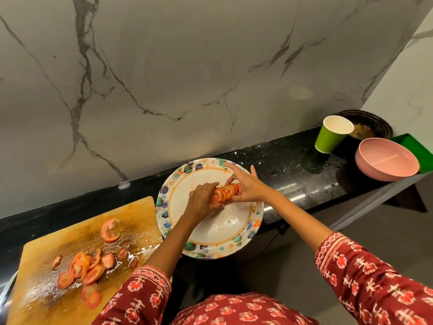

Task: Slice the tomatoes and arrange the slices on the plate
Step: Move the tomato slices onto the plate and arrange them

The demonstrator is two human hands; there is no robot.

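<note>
Tomatoes: cut into red slices; a stacked row of slices (226,193) sits over the round white floral-rimmed plate (212,240), held between both hands
Progress: slicing looks mostly done; arranging barely begun; more loose red slices (85,270) wait on the wet wooden cutting board (46,249) just beside the plate
Left hand (201,201): fingers curled round the row's near end
Right hand (248,186): thumb and fingers pinching the far end; index finger extended toward the rim

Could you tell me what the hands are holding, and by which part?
Both hands, left and right, hold a row of tomato slices by its two ends, over the plate.
</note>
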